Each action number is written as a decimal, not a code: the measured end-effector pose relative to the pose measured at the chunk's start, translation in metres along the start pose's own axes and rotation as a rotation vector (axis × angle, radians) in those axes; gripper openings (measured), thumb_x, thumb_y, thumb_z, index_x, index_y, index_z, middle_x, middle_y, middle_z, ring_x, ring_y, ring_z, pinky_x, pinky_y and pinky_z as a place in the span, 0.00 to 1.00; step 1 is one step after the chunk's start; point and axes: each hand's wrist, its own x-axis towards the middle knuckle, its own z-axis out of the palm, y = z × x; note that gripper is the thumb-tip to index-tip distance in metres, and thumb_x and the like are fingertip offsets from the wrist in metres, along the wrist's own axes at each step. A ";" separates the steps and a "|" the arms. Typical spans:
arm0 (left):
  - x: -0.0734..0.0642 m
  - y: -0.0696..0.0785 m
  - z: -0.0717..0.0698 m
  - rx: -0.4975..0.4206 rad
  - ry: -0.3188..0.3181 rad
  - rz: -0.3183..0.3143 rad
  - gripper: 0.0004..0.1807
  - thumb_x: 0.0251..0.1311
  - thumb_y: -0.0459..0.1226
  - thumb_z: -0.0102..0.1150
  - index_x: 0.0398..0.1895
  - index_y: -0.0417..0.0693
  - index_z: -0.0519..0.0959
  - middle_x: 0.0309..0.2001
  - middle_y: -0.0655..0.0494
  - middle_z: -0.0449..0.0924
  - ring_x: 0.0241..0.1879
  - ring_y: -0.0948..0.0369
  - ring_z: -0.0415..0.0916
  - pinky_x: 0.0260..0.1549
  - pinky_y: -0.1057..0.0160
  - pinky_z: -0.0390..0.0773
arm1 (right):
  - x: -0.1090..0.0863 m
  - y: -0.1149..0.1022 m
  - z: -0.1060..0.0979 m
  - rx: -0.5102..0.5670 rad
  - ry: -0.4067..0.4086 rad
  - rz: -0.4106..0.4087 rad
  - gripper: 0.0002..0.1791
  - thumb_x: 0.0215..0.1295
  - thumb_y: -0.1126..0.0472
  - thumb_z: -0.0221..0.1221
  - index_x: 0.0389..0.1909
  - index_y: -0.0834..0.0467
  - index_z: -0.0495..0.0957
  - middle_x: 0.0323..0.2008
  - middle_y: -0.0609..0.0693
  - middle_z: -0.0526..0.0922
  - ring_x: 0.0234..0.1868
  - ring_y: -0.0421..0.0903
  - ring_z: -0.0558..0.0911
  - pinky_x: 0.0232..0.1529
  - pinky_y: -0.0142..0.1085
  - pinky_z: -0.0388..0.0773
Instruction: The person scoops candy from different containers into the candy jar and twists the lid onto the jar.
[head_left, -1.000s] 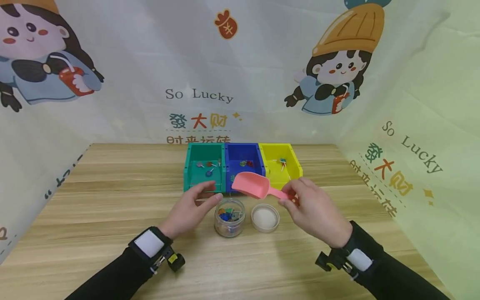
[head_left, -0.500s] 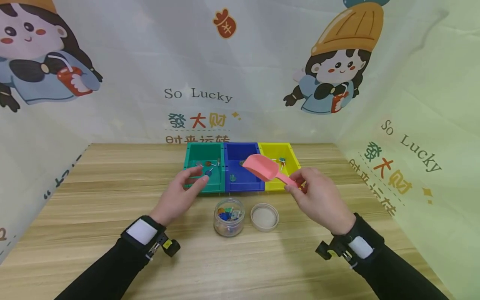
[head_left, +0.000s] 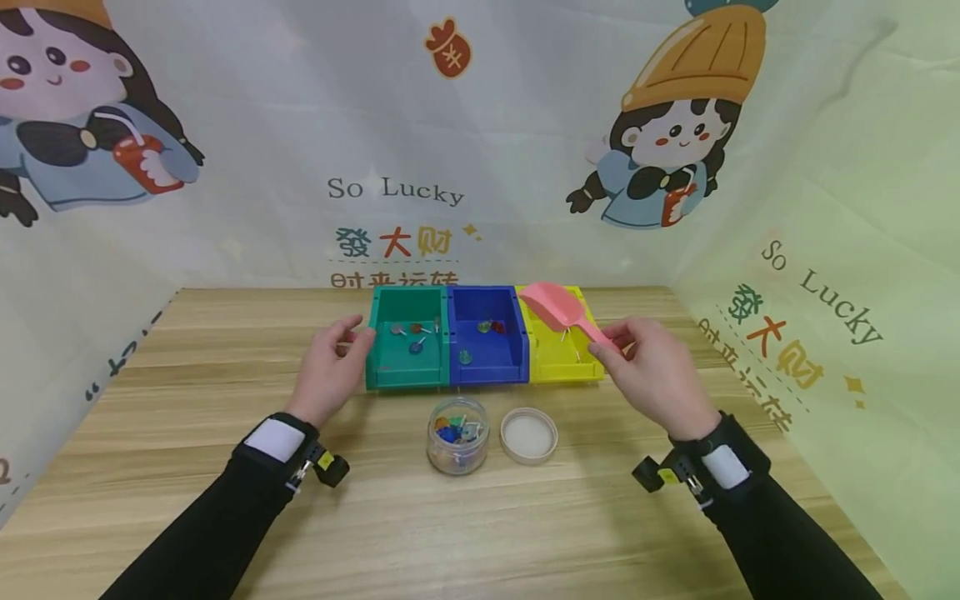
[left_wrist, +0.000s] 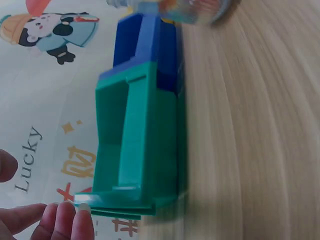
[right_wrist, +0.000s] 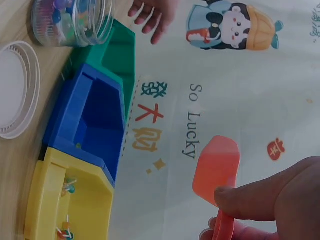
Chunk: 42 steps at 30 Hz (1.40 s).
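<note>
My right hand [head_left: 656,379] pinches the handle of a pink scoop [head_left: 553,305] between thumb and fingers. The scoop is over the yellow bin [head_left: 555,372], and no pieces show in its bowl. My left hand [head_left: 330,367] is beside the outer side of the green bin [head_left: 408,377], fingers loosely bent and holding nothing. In the left wrist view its fingertips [left_wrist: 82,220] lie right at that bin's rim. A blue bin [head_left: 489,372] sits between the green and yellow ones. Small coloured pieces, some with white stems, lie in all three bins.
An uncapped glass jar [head_left: 458,458] with several coloured pieces stands in front of the bins. Right of it lies a round white lid [head_left: 529,435]. Behind the wooden table [head_left: 465,542] hangs a printed cloth [head_left: 525,125], which also runs along both sides.
My left hand has moved left from near the jar to the green bin's side. The scoop in my right hand has moved right and back, from near the blue bin to over the yellow one.
</note>
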 end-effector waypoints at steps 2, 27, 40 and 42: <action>0.004 -0.005 0.000 0.015 0.000 -0.022 0.36 0.87 0.54 0.45 0.84 0.39 0.65 0.68 0.33 0.73 0.64 0.41 0.75 0.58 0.49 0.79 | 0.002 0.002 0.000 0.005 0.001 0.012 0.19 0.79 0.53 0.66 0.57 0.65 0.83 0.46 0.62 0.85 0.36 0.53 0.79 0.31 0.38 0.76; 0.023 -0.025 0.012 0.028 -0.047 -0.139 0.31 0.88 0.50 0.44 0.81 0.39 0.71 0.79 0.37 0.71 0.82 0.42 0.65 0.81 0.40 0.66 | 0.036 0.033 0.002 -0.104 -0.112 0.131 0.20 0.80 0.52 0.65 0.52 0.67 0.87 0.40 0.62 0.89 0.36 0.55 0.80 0.33 0.37 0.74; 0.022 -0.025 0.013 0.043 -0.047 -0.108 0.29 0.88 0.48 0.44 0.78 0.38 0.74 0.77 0.37 0.74 0.80 0.42 0.69 0.81 0.41 0.68 | 0.067 0.029 0.010 -0.215 -0.257 0.175 0.17 0.75 0.54 0.69 0.46 0.68 0.89 0.38 0.61 0.87 0.39 0.56 0.80 0.39 0.39 0.76; 0.022 -0.025 0.012 0.046 -0.049 -0.109 0.29 0.88 0.49 0.44 0.78 0.39 0.74 0.77 0.37 0.74 0.80 0.42 0.69 0.81 0.41 0.68 | 0.072 0.028 0.013 -0.223 -0.273 0.172 0.17 0.74 0.55 0.70 0.46 0.68 0.89 0.38 0.61 0.86 0.38 0.56 0.79 0.39 0.39 0.75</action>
